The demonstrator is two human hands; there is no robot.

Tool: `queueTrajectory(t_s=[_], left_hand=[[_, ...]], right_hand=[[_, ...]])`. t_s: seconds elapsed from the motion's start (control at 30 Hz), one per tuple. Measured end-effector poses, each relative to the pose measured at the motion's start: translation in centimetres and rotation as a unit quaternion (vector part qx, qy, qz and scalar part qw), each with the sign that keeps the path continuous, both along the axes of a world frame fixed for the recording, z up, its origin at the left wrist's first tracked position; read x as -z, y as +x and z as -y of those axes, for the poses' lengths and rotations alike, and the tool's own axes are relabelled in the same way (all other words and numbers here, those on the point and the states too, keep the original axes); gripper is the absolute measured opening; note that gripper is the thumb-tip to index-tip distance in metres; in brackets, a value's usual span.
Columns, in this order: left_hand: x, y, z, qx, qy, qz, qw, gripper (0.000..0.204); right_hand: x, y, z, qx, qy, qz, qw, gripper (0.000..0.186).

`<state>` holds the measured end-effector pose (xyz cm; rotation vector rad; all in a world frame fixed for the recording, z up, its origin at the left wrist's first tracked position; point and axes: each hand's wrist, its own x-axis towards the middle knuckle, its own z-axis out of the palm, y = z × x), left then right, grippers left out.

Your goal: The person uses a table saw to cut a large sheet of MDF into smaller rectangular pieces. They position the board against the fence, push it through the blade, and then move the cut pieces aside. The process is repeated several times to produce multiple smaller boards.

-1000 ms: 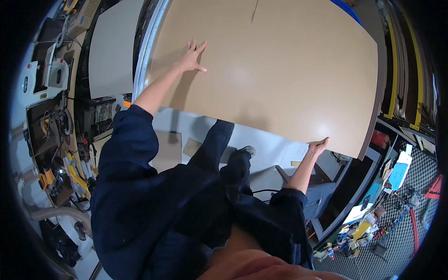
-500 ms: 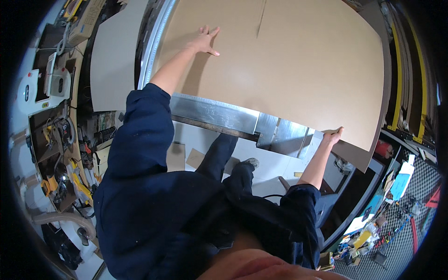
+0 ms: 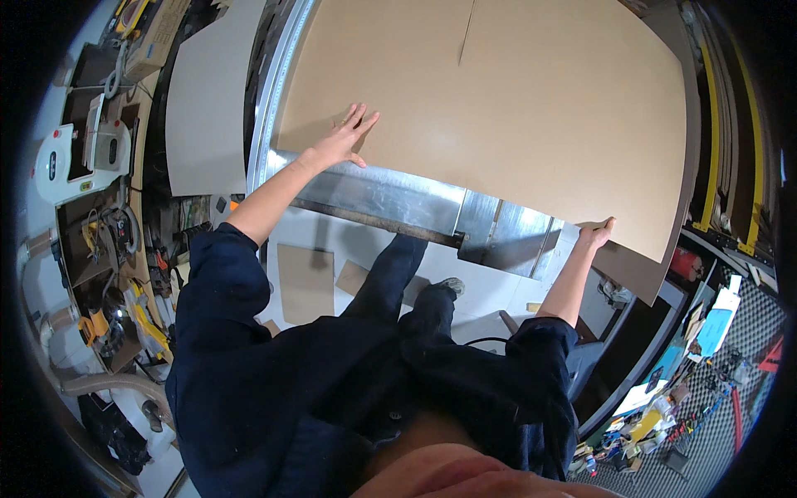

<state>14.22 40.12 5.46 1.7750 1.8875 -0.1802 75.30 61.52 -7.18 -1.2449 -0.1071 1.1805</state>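
A large tan board (image 3: pixel 515 100), with a short dark slit near the top, lies over a metal machine table (image 3: pixel 390 195) with a scaled rail (image 3: pixel 271 116) along its left side. My left hand (image 3: pixel 340 137) rests open with spread fingers on the board near its near-left edge. My right hand (image 3: pixel 595 234) grips the board's near edge toward the right corner, thumb on top, fingers mostly hidden beneath. A darker sheet (image 3: pixel 628 274) shows under that corner.
A grey panel (image 3: pixel 207 108) stands at the left beside a bench (image 3: pixel 133 232) crowded with tools and hoses. At the right are stacked sheets (image 3: pixel 722 133) and a cluttered grey mat (image 3: pixel 697 415). Loose board pieces (image 3: pixel 303 282) lie on the floor around my feet.
The board has moved up the view, away from my body, uncovering the metal table's near strip. My right hand moved with it. My left hand went forward, then slid back to the board's near edge.
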Motion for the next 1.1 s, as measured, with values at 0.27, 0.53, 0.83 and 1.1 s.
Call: queueTrajectory(t_s=[0.27, 0.53, 0.83, 1.1], left_hand=[[-0.2, -2.3, -6.6, 0.005, -0.007, -0.025, 1.0, 0.121], [1.4, -5.6, -13.2, 0.002, 0.027, 0.005, 1.0, 0.119], [2.8, -8.9, -19.4, 0.018, 0.064, 0.032, 0.997, 0.118], [1.6, -9.1, -22.1, -0.004, 0.03, -0.053, 0.998, 0.117]], right_hand=[[0.3, -2.2, -6.1, -0.021, 0.063, -0.043, 0.997, 0.045], [-0.1, -5.2, -12.8, -0.02, 0.062, 0.029, 0.997, 0.048], [0.1, -7.0, -18.9, 0.0, 0.066, 0.093, 0.993, 0.05], [0.1, -10.4, -22.3, 0.075, 0.059, 0.088, 0.991, 0.044]])
